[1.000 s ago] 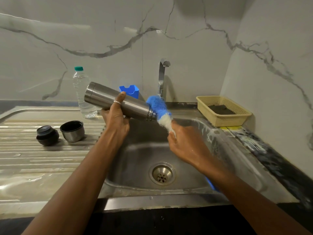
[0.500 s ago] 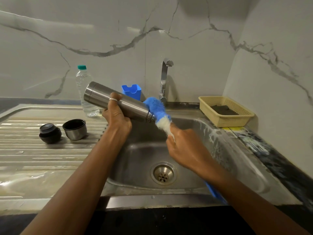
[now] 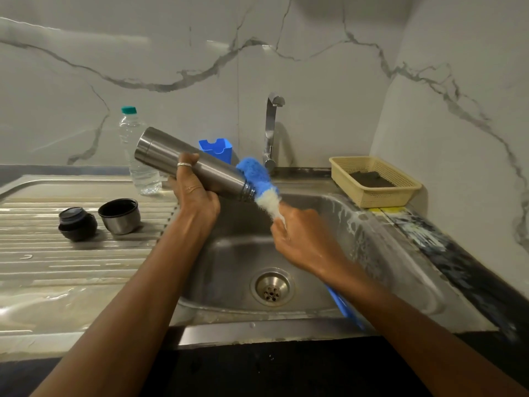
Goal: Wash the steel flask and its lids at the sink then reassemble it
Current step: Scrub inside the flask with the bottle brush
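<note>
My left hand [image 3: 197, 197] grips the flask [image 3: 160, 154] mid-body, the best hold on stiff, likely slippery steel; right hand [image 3: 303, 239] clasps the brush [image 3: 256, 174].

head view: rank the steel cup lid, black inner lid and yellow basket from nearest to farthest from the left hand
1. steel cup lid, on the drainboard, just left of the left hand.
2. black inner lid, farther left, beside the cup lid.
3. yellow basket, across the sink, at the back right.
</note>
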`<state>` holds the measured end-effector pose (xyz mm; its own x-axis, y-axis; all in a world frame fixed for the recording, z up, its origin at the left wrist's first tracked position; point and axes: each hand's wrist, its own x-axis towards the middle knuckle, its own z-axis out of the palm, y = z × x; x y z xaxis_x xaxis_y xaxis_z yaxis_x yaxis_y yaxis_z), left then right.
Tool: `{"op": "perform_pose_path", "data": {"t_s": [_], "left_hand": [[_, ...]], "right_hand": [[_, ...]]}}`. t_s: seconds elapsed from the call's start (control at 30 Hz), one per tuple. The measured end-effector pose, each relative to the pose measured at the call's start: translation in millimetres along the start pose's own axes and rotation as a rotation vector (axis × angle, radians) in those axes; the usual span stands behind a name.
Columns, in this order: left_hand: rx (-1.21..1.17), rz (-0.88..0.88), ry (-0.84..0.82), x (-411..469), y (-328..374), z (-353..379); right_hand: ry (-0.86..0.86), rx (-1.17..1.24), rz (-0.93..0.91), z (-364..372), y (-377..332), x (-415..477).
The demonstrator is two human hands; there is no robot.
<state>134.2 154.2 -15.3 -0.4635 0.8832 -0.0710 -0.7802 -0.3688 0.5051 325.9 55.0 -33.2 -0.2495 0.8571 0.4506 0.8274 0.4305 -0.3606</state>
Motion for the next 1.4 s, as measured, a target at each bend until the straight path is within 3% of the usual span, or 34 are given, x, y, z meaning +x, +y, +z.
{"op": "perform_pose_path", "data": {"t_s": [0.27,0.4,0.57,0.73,1.2,1.4], "left_hand": [[0.03,-0.058,-0.088,2,1,-5],[0.095,-0.022,-0.012,2,1,-2],[0.139,-0.015,0.009,1,0,1],[0.076,0.002,0.076,10,1,-3],[0.027,-0.094,-0.091,9,-1,-6],[0.097,-0.092,-0.02,8,3,-9]], "right_hand": [[-0.036,0.013,0.048,1,-5,0],[-0.055,0.014,0.031,2,-7,-25],[-0.043,-0.002,0.082,1,-2,7],[-0.035,0.032,-0.001,1,-7,-22],[-0.008,0.009,0.048,-3,-4,2],[-0.043,0.041,0.002,-5,-12,-31]]}}
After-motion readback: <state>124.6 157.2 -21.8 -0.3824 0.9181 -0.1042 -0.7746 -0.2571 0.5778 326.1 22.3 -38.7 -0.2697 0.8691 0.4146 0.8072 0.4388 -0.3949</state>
